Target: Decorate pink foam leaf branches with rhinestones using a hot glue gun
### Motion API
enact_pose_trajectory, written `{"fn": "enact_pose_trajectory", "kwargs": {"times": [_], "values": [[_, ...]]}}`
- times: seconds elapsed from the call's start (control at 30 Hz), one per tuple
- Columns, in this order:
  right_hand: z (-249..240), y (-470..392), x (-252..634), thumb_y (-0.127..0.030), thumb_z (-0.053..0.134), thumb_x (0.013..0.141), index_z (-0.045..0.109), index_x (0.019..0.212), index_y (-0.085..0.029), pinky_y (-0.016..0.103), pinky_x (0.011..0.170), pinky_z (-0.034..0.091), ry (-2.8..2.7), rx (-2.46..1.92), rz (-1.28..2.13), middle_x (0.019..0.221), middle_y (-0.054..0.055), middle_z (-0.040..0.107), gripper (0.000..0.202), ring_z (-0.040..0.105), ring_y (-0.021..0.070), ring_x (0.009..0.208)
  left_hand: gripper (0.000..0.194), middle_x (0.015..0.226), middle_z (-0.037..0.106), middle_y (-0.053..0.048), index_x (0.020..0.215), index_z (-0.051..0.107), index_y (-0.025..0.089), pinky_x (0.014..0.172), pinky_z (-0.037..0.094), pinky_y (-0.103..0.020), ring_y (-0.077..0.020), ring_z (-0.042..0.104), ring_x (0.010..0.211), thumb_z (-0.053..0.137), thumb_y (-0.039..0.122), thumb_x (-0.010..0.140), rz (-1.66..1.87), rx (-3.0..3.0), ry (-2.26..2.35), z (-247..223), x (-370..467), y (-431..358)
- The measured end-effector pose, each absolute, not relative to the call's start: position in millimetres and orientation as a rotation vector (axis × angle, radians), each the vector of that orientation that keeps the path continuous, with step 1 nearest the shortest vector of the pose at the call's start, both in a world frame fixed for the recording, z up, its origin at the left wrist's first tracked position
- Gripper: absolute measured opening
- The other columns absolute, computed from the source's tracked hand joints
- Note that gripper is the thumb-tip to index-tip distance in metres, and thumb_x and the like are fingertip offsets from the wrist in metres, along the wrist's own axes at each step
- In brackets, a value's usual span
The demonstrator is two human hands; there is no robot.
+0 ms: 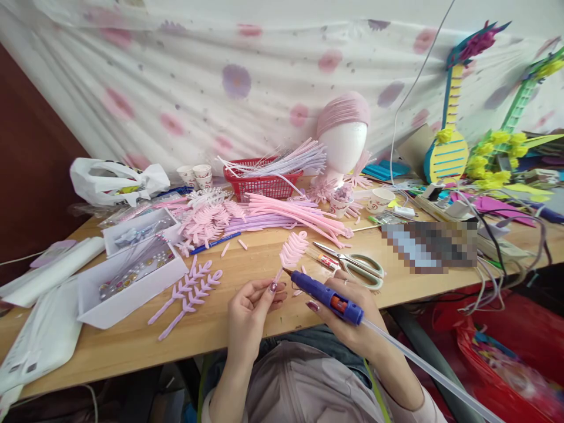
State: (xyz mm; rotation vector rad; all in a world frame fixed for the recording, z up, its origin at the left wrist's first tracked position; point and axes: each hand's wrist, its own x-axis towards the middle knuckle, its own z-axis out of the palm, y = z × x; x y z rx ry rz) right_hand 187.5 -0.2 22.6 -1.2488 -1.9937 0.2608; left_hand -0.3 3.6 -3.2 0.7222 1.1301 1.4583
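Between the thumb and fingers of my left hand [253,308] is the stem of a pink pipe-cleaner leaf [293,250], its bent loops pointing up and away from me. My right hand [350,314] is wrapped round a blue hot glue gun [328,295], with a long clear glue stick running out of its back. The gun's dark nozzle is at the leaf's stem, close to my left fingertips; whether it touches I cannot tell. Two lilac pipe-cleaner leaves [194,294] lie on the table to the left. Scissors [359,262] with pale green handles rest just beyond my right hand.
Pink pipe cleaners [295,214] lie in a bundle behind the leaf, near a red basket [264,187]. White boxes [132,288] of beads stand at left. A white foam head [343,144] stands at the back. Cables [489,258] and paper instruments [447,155] crowd the right.
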Motion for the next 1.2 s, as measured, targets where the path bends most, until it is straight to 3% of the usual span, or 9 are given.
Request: {"fn": "enact_pose_trajectory", "kwargs": {"times": [1.2], "values": [[30.9, 0.0, 191.3, -0.058, 0.056, 0.091, 0.049, 0.061, -0.021, 0.03, 0.061, 0.038, -2.029, -1.339, 0.439, 0.06, 0.001, 0.05, 0.048, 0.05, 0.0172, 0.063, 0.031, 0.077, 0.082, -0.01, 0.083, 0.072, 0.012, 0.058, 0.06, -0.022, -0.0182, 0.076, 0.063, 0.086, 0.036, 0.068, 1.43, 0.755, 1.074, -13.1, -5.4, 7.8]]}}
